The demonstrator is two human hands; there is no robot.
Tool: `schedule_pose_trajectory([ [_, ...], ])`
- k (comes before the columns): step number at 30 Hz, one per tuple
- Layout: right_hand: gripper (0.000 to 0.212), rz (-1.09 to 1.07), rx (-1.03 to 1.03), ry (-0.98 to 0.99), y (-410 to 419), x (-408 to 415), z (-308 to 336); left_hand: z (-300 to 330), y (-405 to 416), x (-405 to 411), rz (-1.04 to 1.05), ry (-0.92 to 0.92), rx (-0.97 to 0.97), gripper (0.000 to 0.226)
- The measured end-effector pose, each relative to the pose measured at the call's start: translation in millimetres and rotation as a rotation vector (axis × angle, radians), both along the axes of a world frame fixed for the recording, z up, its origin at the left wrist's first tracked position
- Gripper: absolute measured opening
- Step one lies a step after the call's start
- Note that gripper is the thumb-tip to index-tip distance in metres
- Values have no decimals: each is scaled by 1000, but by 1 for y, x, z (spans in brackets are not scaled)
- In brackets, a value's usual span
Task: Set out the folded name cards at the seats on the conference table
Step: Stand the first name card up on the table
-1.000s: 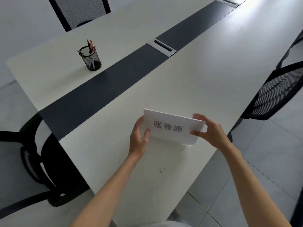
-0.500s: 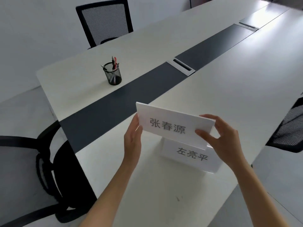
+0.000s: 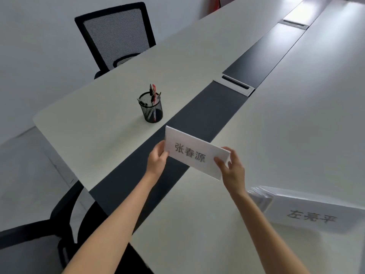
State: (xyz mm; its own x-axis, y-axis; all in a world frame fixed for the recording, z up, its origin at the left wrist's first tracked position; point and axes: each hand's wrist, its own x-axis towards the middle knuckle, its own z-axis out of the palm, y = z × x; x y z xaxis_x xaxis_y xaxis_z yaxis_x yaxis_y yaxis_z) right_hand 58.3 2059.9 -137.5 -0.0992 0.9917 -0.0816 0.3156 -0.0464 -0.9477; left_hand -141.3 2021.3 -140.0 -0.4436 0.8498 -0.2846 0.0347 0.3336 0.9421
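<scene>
Progress looks early. No card that I can see stands at a seat yet. A stack of folded name cards (image 3: 314,212) lies on the near right part of the conference table (image 3: 296,125), its top card printed 左亮平; how many it holds I cannot tell. One name card (image 3: 194,152), printed 张春源, is in hand and off the surface, above the near edge of the dark centre strip (image 3: 197,113). So I judge: one card in transit, the pile to follow, every visible seat unserved.

Seats in view: a mesh-backed chair (image 3: 114,36) on the far side, another chair (image 3: 37,240) at the table's end, lower left. A wire pen cup (image 3: 151,107) stands on the far half, just beyond the held card.

Hands: both arms reach forward and out, bare to the elbow. My left hand (image 3: 158,160) pinches the card's left edge, thumb on the printed face. My right hand (image 3: 231,169) grips the right end, thumb in front, fingers wrapped behind. The card tilts, right side lower, text facing me. It seems closed flat, not yet opened into a tent.
</scene>
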Motion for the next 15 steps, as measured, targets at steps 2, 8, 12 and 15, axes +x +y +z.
schedule_pose_trajectory([
  [2,24,-82,-70,46,2,-12,-20,-16,9,-9,-63,9,-55,45],
  [8,28,-185,-154,37,2,-25,-56,-45,23,-19,-90,10,-81,53],
  [12,67,-274,-217,-37,-13,-25,-56,-56,20,-16,0,21,-128,60],
  [15,61,-241,-285,-8,-44,-26,-62,-63,14,-9,45,23,-139,61],
])
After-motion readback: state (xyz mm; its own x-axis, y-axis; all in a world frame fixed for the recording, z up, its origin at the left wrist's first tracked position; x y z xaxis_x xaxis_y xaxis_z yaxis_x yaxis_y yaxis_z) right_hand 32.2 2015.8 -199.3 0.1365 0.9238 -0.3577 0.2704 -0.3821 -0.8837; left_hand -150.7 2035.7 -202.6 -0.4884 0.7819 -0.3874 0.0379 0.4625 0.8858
